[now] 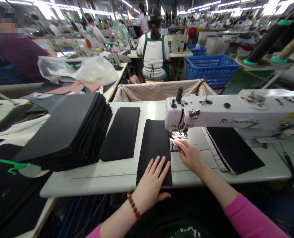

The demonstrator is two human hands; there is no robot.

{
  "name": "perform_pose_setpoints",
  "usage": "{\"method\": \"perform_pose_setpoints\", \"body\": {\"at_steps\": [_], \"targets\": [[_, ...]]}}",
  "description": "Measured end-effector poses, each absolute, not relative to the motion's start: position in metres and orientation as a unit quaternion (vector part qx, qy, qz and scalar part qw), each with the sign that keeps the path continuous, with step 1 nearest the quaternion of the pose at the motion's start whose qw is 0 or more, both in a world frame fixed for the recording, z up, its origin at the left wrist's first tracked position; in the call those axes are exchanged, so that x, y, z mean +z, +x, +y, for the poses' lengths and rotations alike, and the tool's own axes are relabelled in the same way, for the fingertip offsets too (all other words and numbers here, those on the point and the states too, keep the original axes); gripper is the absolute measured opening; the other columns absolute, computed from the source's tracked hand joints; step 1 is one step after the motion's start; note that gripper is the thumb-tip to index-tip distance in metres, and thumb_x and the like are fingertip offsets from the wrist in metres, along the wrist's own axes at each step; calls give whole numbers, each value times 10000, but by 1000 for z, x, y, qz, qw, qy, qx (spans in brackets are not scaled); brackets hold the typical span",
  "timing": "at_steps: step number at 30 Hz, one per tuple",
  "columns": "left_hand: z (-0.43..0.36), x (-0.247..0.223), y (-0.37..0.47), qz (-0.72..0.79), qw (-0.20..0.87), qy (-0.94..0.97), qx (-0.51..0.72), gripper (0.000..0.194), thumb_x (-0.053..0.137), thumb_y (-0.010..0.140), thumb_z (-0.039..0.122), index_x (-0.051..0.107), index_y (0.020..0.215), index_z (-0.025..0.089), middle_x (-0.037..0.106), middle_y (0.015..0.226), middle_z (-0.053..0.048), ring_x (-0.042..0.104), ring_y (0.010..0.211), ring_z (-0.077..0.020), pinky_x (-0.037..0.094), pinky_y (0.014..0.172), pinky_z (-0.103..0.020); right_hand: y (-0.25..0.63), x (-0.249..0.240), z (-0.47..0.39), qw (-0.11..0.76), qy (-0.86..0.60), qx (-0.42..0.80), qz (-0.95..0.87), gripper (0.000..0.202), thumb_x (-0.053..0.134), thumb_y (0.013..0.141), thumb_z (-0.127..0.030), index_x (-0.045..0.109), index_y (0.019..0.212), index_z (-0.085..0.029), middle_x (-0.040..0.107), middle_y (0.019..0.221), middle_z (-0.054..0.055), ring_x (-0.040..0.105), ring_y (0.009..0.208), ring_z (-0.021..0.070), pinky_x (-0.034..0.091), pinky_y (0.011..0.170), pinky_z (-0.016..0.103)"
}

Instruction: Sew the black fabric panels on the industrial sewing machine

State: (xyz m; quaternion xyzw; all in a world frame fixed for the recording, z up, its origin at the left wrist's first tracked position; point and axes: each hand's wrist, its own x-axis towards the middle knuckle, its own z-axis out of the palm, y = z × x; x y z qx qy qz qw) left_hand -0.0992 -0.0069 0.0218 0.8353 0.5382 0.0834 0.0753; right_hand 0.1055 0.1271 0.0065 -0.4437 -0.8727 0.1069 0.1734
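A black rectangular panel (154, 142) lies lengthwise on the sewing table, its right edge beside the presser foot (176, 136). My left hand (154, 177) rests flat on the near end of this panel, fingers stretched out and the thumb off to the side. To the right of the panel, my right hand (190, 153) is at the needle plate of the white sewing machine (211, 110). Its fingertips are drawn together just in front of the lit presser foot. Whatever they pinch, if anything, is too small to make out.
At left stand a tall stack of black panels (60, 122) and a lower stack (122, 132). More black panels with pale edges (236, 148) lie under the machine arm. Behind the table hang a beige cloth bin (159, 86) and a blue crate (211, 67); a co-worker (153, 49) sits beyond.
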Motion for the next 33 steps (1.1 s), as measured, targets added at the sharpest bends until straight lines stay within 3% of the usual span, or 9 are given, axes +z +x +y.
{"method": "perform_pose_setpoints", "body": {"at_steps": [3, 5, 8, 12, 15, 18, 24, 27, 33], "targets": [[-47, 27, -114, 528, 84, 845, 28, 809, 542, 815, 65, 212, 1519, 290, 309, 1556, -36, 311, 1420, -259, 276, 1160, -443, 105, 13, 125, 168, -415, 125, -885, 498, 465, 889, -163, 484, 1373, -279, 516, 1424, 17, 615, 1101, 197, 521, 829, 304], [-67, 42, -132, 487, 117, 866, 13, 810, 464, 797, 3, 249, 1503, 336, 406, 1504, 13, 422, 1359, -203, 307, 1148, -382, 104, 19, 120, 145, -372, 143, -906, 547, 468, 884, -163, 444, 1411, -307, 472, 1469, -1, 610, 1117, 189, 513, 866, 310], [-85, 76, -161, 423, 172, 889, 27, 689, 469, 846, 99, 347, 1453, 402, 518, 1412, 72, 511, 1287, -176, 246, 1180, -380, 106, 25, 101, 87, -325, 158, -928, 599, 477, 867, -175, 412, 1441, -331, 439, 1492, -13, 646, 1050, 191, 521, 855, 331], [-90, 114, -193, 445, 159, 879, 59, 608, 421, 864, 139, 448, 1373, 471, 582, 1337, 97, 458, 1337, -219, 73, 1199, -534, 122, 23, 62, 51, -365, 167, -914, 586, 490, 844, -181, 459, 1419, -289, 454, 1478, 24, 684, 934, 213, 544, 795, 364], [-80, 118, -205, 474, 159, 866, 2, 602, 569, 864, 271, 401, 1414, 451, 555, 1375, 42, 460, 1330, -289, 219, 1153, -599, 143, 20, 37, 79, -397, 213, -889, 590, 486, 844, -156, 453, 1418, -287, 452, 1481, 33, 671, 990, 211, 537, 842, 371], [-60, 103, -188, 508, 182, 842, -17, 823, 722, 781, 442, 302, 1484, 366, 466, 1461, -31, 415, 1354, -337, 388, 1076, -572, 164, 18, 23, 164, -414, 286, -848, 502, 458, 903, -181, 473, 1390, -299, 522, 1427, 21, 602, 1145, 198, 490, 956, 358], [-8, 60, -72, 517, 230, 818, 107, 572, 666, 871, 259, 422, 1389, 246, 518, 1335, -64, 504, 1212, -223, 438, 1063, -379, 201, 15, 10, 329, -576, 311, -680, 276, 434, 971, -369, 612, 1140, -243, 699, 1043, 43, 663, 919, 190, 510, 833, 305], [7, 40, -26, 513, 225, 814, 151, 540, 686, 856, 245, 450, 1341, 226, 553, 1200, -70, 525, 1097, -238, 479, 974, -405, 212, 14, 2, 280, -623, 302, -665, 258, 468, 949, -442, 608, 1021, -238, 697, 890, 18, 662, 769, 179, 502, 714, 284], [12, 18, -3, 502, 188, 827, 171, 81, 514, 959, 212, 594, 951, 214, 586, 965, -45, 534, 884, -213, 470, 777, -378, 209, 17, -12, 185, -607, 295, -714, 213, 413, 974, -405, 552, 999, -245, 660, 801, -8, 633, 692, 158, 441, 621, 283]]}}
